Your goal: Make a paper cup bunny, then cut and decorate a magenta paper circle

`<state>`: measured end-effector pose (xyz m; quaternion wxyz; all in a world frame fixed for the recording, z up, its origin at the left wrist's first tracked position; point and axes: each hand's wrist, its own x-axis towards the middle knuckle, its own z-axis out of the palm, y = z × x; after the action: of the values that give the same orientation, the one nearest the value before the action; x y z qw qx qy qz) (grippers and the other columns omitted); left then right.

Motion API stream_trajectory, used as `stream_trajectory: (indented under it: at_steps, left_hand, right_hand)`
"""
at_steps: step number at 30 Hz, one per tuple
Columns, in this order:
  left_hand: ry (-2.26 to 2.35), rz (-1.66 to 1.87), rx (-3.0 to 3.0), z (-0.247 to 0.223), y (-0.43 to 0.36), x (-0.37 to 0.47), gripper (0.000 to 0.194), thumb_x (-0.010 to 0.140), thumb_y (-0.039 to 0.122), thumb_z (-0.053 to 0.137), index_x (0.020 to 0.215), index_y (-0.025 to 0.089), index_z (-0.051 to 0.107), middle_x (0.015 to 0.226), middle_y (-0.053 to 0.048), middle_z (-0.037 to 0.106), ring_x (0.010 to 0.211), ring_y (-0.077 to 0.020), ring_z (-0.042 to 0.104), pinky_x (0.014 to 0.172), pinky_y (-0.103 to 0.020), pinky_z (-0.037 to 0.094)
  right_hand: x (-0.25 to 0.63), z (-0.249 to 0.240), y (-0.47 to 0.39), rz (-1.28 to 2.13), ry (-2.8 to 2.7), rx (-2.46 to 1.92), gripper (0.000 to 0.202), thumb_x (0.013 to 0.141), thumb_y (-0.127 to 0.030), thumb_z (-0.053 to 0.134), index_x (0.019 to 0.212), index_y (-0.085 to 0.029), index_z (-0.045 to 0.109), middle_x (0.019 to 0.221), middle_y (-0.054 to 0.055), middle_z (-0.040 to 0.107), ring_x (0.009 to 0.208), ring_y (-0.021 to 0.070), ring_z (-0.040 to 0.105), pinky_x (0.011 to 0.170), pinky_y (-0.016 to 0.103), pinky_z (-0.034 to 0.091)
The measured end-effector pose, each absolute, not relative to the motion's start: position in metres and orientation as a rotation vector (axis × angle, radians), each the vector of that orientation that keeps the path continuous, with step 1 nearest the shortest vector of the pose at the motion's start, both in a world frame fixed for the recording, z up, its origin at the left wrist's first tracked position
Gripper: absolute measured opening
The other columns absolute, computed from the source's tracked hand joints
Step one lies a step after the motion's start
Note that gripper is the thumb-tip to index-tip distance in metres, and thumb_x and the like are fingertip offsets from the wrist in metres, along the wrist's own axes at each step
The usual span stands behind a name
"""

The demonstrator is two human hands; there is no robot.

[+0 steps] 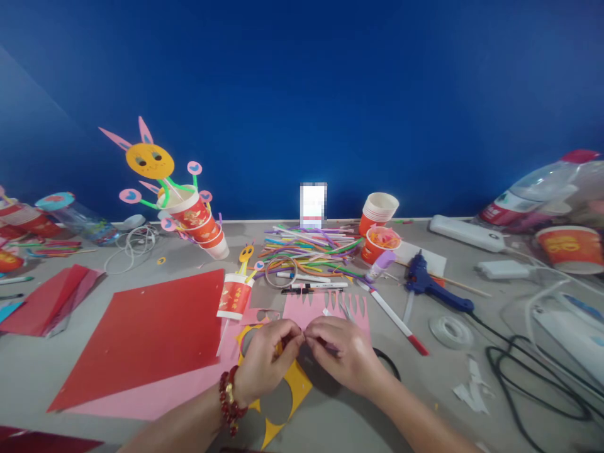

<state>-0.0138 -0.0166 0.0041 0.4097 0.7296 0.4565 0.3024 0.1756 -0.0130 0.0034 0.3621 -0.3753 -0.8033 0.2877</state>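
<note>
My left hand (268,355), with a red bead bracelet (231,402) at the wrist, is closed with thumb and forefinger pinched. Fingertip to fingertip with it, my right hand (349,355) is pinched the same way. Whatever lies between the fingers is too small or hidden to make out. Below them is a yellow sheet (298,380) with round holes cut out. Just beyond the hands lies pink paper (302,307) with a row of pointed notches along its far edge. To the left, a small red paper cup (234,296) carries a yellow face (246,253) on a stem.
Red paper (155,333) covers the left. Stacked cups with a rabbit-eared face (150,161) stand behind it. Pipe cleaners (311,248), markers (396,318), a blue glue gun (436,286), clear tape (452,331) and a looping black cable (509,384) lie behind and right.
</note>
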Motion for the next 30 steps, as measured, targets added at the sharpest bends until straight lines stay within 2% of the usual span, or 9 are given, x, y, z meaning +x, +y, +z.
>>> stream_trajectory:
  at_steps: [30]
  left_hand:
    - [1.146, 0.762, 1.930, 0.0035, -0.0159, -0.0142, 0.016, 0.091, 0.018, 0.048, 0.075, 0.019, 0.053, 0.067, 0.003, 0.056, 0.061, -0.0105, 0.051, 0.059, -0.020, 0.036]
  right_hand:
    - [0.1762, -0.0012, -0.0132, 0.781, -2.072, -0.985, 0.016, 0.085, -0.011, 0.050, 0.077, -0.020, 0.059, 0.074, 0.003, 0.065, 0.069, 0.0153, 0.059, 0.065, 0.025, 0.044]
